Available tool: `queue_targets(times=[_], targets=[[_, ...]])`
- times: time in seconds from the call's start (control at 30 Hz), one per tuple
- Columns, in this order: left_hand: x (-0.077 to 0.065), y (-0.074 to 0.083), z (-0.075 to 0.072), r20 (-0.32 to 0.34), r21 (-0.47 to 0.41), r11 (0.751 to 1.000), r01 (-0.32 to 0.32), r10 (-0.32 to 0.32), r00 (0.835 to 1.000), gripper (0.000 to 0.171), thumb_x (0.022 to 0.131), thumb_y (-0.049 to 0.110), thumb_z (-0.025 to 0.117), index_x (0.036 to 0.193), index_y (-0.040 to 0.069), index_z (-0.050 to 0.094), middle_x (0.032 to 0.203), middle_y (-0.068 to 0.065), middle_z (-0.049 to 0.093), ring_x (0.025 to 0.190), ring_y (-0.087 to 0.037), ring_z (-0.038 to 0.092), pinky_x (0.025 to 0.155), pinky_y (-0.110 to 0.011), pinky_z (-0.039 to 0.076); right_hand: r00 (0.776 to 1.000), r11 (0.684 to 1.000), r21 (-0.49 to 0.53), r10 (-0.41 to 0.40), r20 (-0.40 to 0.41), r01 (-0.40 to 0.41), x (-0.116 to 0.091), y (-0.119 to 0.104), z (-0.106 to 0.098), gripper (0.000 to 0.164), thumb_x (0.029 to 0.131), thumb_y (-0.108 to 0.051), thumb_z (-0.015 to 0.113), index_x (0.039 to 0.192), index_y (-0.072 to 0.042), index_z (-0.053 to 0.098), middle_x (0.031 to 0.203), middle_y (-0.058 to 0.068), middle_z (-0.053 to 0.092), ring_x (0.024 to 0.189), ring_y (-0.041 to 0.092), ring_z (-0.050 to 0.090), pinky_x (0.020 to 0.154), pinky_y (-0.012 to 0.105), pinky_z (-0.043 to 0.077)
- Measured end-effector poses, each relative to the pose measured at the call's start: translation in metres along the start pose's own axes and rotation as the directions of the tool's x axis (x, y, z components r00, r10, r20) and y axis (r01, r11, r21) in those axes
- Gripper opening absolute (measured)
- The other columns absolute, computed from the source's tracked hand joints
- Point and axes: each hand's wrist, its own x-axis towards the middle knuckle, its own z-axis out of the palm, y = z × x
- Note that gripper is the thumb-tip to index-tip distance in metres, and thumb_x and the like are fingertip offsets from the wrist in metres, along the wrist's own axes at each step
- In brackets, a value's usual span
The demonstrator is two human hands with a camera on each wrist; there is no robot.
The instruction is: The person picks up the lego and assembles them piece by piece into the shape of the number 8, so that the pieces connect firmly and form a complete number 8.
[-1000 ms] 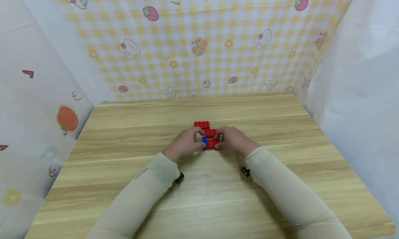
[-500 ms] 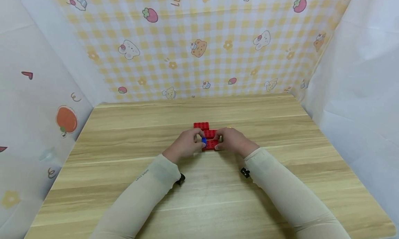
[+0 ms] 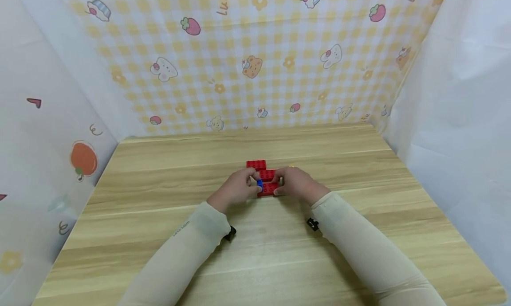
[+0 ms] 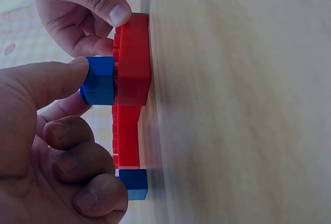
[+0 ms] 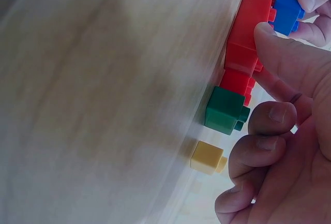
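My left hand (image 3: 236, 186) pinches a small blue brick (image 4: 99, 80) between thumb and index finger. That brick stands over the left end of the front red brick (image 4: 135, 61); a thin gap with red studs shows between the two. The right hand (image 3: 296, 182) grips the same red brick at its right end, thumb on the near side, and its other fingers curl loosely, as the right wrist view shows. Just behind lies a second red brick (image 3: 267, 175), partly hidden by the hands. A third red brick (image 3: 256, 165) sits farther back to the left.
Beside the right hand stand a green brick (image 5: 225, 110) and a yellow brick (image 5: 207, 158). Another blue brick (image 4: 133, 184) lies near my left fingers. The wooden table (image 3: 255, 261) meets a patterned cloth (image 3: 239, 40) at the back and white cloth at both sides.
The head view has tilted slightly, so everything sits a little lower in it. Both hands keep the same hold, the blue brick staying over the red brick's left end.
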Motion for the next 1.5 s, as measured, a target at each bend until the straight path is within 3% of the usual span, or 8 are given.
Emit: queue_targets(times=[1.3,1.5], targets=[[-0.003,-0.0018,0.0038,-0.023,-0.035,0.999,-0.031,0.03,0.999,0.015,0.101,0.019,0.072,0.112,0.015,0.062,0.077,-0.004,0.048,0.062,-0.018,0.044,0.059,-0.03,0.039,1.0,1.0,-0.011,-0.013,0.0,0.013,0.0009,0.0012,0.0014,0.016,0.091,-0.018,0.084,0.099,-0.014,0.071,0.08,0.002,0.064,0.072,0.018,0.055,0.069,0.033,0.046],[-0.0032,-0.0002,0.0038,-0.018,-0.05,0.999,-0.009,0.008,1.0,0.017,0.101,0.02,0.073,0.113,0.016,0.063,0.078,-0.004,0.049,0.061,-0.018,0.046,0.059,-0.031,0.04,1.0,1.0,-0.016,-0.015,0.0,0.015,0.0004,0.0019,0.0008,0.017,0.091,-0.019,0.085,0.099,-0.015,0.071,0.081,0.001,0.064,0.073,0.018,0.055,0.07,0.033,0.046]])
